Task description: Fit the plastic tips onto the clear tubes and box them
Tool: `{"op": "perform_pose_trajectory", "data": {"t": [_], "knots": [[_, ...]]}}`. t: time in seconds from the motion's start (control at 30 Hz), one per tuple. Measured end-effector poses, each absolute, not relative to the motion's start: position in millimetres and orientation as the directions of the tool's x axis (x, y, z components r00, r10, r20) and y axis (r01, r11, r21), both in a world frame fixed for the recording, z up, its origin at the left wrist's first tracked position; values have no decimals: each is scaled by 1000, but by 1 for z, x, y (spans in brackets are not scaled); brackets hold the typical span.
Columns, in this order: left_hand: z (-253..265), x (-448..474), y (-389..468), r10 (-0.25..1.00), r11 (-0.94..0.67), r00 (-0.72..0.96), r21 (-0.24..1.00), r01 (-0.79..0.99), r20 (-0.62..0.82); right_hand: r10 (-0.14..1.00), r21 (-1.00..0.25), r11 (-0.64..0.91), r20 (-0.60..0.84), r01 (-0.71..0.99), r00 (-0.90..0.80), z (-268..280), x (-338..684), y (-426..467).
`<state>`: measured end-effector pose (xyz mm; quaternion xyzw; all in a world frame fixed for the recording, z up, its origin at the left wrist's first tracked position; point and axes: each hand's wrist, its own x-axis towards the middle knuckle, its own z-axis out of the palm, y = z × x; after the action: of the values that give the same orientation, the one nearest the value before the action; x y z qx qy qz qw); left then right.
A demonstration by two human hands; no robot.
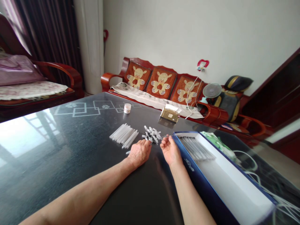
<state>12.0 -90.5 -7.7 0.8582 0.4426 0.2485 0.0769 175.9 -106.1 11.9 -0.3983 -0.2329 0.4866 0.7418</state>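
Observation:
My left hand [140,153] is closed over the dark table, and the pale tip of a pen barrel [127,152] sticks out behind its wrist side. To the right, my right hand [170,150] pinches a thin, pale stick, like a pen refill [165,137], between thumb and fingers. Just beyond my left hand lies a row of translucent white pen barrels [123,135]. A loose heap of white and black pen caps [152,132] sits ahead of both hands. Beside my right arm stands a long blue box [225,178] with a row of pens [196,148] in its far end.
On the glossy table [77,150], a small white cup [127,108] and a gold tissue box [169,113] stand farther back. Green packaging [217,142] and white cables [254,175] lie right of the blue box. A wooden sofa [161,82] and a fan [212,90] are behind.

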Motion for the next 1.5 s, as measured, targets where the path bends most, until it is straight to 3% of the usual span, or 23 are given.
{"op": "perform_pose_trajectory", "data": {"t": [0.2,0.77,0.97,1.03,1.13,1.27,1.4,1.5], "knots": [[-9,12,-90,794,-601,485,353,717,365,870,-881,267,45,-391,492,4,174,-106],[-9,11,-91,775,-620,485,336,710,405,895,-977,137,51,-163,444,-3,157,-112],[-8,9,-91,760,-638,487,347,688,431,943,-985,167,170,37,287,-9,155,-113],[-6,9,-91,776,-614,460,353,706,431,930,-984,174,157,-23,332,-7,155,-112],[-3,9,-91,790,-593,443,340,730,425,890,-943,205,68,-263,451,-2,159,-110],[-5,10,-91,780,-597,440,315,738,446,874,-877,210,-30,-432,486,2,162,-108],[-11,11,-88,723,-633,441,253,731,532,881,-878,153,-87,-453,466,-1,158,-107],[-13,11,-86,702,-638,446,212,741,556,906,-947,112,-28,-302,423,-4,154,-108]]}}
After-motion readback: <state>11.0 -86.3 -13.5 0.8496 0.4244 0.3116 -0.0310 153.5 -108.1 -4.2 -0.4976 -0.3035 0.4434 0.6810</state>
